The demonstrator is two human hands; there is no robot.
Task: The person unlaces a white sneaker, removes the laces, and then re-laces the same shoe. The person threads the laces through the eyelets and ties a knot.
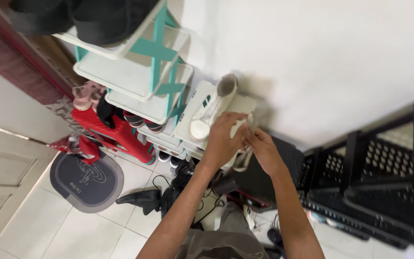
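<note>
1. The left hand (224,136) curls over a white shoe (241,125) on top of the low white rack (198,103), its fingers closed on the shoe.
2. The right hand (263,149) is just right of the left, touching it, fingers pinched narrow at the same shoe; what exactly they grip I cannot tell.
3. A second white shoe (212,108) lies on the rack top just left of the hands, its opening toward the wall (312,57).
4. Left of the rack stands a taller teal shelf (142,72) with dark shoes on its top tier.
5. A red stool (116,132) is left of the rack's base, with a grey mat (86,180) on the floor beyond it.
6. Black crates (384,177) stand to the rack's right.
</note>
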